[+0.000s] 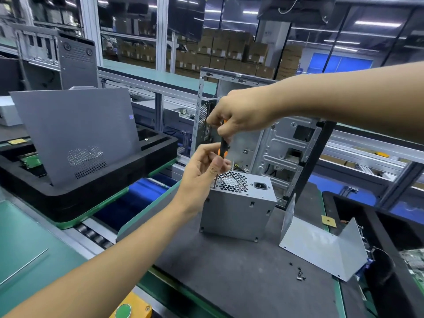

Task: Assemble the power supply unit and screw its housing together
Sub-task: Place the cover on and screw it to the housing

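Observation:
A grey metal power supply unit [238, 210] stands upright on the dark mat [229, 271], its fan grille and power socket facing up. A black-and-orange screwdriver [223, 148] stands vertically with its tip at the grille's left corner. My right hand [238, 113] grips the top of the screwdriver handle from above. My left hand [204, 166] pinches the lower handle and shaft just above the unit. Several small dark screws [300, 274] lie loose on the mat to the right.
A bent grey metal cover [321, 246] lies right of the unit. An open computer case [282, 148] stands behind it. A grey side panel [75, 131] leans in a black foam tray [91, 180] at left. Conveyor rollers [94, 235] run at lower left.

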`<state>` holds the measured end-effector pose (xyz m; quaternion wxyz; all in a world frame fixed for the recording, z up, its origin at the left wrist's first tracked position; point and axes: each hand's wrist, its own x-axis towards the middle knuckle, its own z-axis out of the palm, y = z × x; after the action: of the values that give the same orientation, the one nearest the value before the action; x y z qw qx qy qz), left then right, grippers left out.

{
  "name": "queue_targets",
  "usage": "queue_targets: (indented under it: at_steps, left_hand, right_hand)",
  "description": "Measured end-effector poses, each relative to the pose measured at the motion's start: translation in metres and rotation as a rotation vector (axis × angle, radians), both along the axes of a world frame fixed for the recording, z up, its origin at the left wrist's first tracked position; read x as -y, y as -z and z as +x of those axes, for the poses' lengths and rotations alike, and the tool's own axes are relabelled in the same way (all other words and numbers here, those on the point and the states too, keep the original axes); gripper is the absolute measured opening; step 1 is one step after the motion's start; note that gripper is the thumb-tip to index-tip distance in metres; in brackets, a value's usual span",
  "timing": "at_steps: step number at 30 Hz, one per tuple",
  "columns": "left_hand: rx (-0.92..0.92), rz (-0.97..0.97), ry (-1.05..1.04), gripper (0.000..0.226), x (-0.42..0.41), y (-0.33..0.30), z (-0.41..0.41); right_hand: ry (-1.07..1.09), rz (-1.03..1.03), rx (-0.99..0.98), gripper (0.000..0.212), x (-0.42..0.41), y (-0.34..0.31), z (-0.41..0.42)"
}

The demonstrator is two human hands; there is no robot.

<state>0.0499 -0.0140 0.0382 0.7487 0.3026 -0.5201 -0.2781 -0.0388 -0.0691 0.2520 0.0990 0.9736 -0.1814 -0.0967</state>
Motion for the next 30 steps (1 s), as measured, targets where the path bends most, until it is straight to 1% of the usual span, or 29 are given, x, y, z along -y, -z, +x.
queue_targets:
  at_steps: [1, 2, 5, 7, 8, 10, 11, 13, 16, 17, 18, 20, 21, 23, 24, 25, 27, 30]
  left_hand:
    - [-0.018, -0.015, 0.004, 0.031, -0.001, 0.000, 0.000]
    - [-0.021, -0.026, 0.004, 0.033, 0.000, 0.000, -0.001]
    - [-0.037, -0.024, 0.017, 0.025, -0.002, -0.005, -0.004]
    - [-0.005, -0.015, 0.021, 0.024, -0.002, -0.006, -0.004]
    - [0.005, -0.009, 0.028, 0.025, -0.002, -0.005, -0.003]
    - [0.024, -0.008, 0.049, 0.031, 0.000, -0.001, 0.001]
    - [0.040, -0.003, 0.050, 0.036, 0.001, 0.000, 0.002]
    - [0.067, 0.029, 0.052, 0.045, 0.002, 0.002, 0.005]
    - [0.108, 0.058, 0.099, 0.050, 0.003, 0.006, 0.011]
    - [0.122, 0.097, 0.110, 0.053, 0.005, 0.008, 0.013]
    - [0.124, 0.177, 0.096, 0.059, 0.008, 0.009, 0.014]
    - [0.084, 0.466, 0.008, 0.068, 0.014, 0.006, 0.019]
    - [0.059, 0.622, 0.001, 0.064, 0.016, 0.005, 0.023]
    - [0.085, 0.864, 0.132, 0.052, 0.016, 0.002, 0.027]
    - [0.122, 0.916, 0.212, 0.047, 0.016, 0.001, 0.027]
    - [0.150, 0.928, 0.253, 0.041, 0.016, 0.001, 0.026]
    - [0.179, 0.916, 0.216, 0.036, 0.017, 0.003, 0.024]
    - [0.146, 0.859, 0.147, 0.048, 0.013, 0.007, 0.018]
  right_hand:
    - [0.003, -0.008, -0.001, 0.025, -0.002, 0.000, 0.002]
    - [0.003, -0.016, -0.008, 0.025, -0.004, 0.000, 0.004]
    - [0.000, -0.018, -0.074, 0.022, -0.009, -0.002, 0.006]
    - [-0.022, 0.018, -0.098, 0.013, -0.010, -0.004, 0.004]
    - [-0.060, 0.019, -0.099, 0.015, -0.012, -0.004, 0.003]
    - [-0.134, 0.003, -0.104, 0.029, -0.017, -0.004, 0.001]
    - [-0.162, -0.003, -0.099, 0.030, -0.018, -0.003, 0.001]
    - [-0.184, -0.014, -0.097, 0.026, -0.020, -0.001, 0.001]
    - [-0.156, -0.026, -0.097, 0.023, -0.024, 0.001, 0.001]
    - [-0.146, -0.028, -0.095, 0.023, -0.025, 0.002, 0.001]
    - [-0.136, -0.030, -0.092, 0.023, -0.026, 0.003, 0.001]
    - [-0.117, -0.027, -0.078, 0.021, -0.029, 0.005, 0.003]
    - [-0.105, -0.025, -0.069, 0.021, -0.031, 0.006, 0.004]
    - [-0.087, -0.016, -0.049, 0.023, -0.035, 0.006, 0.005]
    - [-0.085, -0.008, -0.037, 0.023, -0.036, 0.006, 0.003]
    - [-0.084, -0.002, -0.027, 0.023, -0.036, 0.006, 0.001]
    - [-0.087, -0.005, -0.007, 0.023, -0.037, 0.007, -0.006]
    - [-0.101, -0.018, 0.038, 0.023, -0.037, 0.009, -0.020]
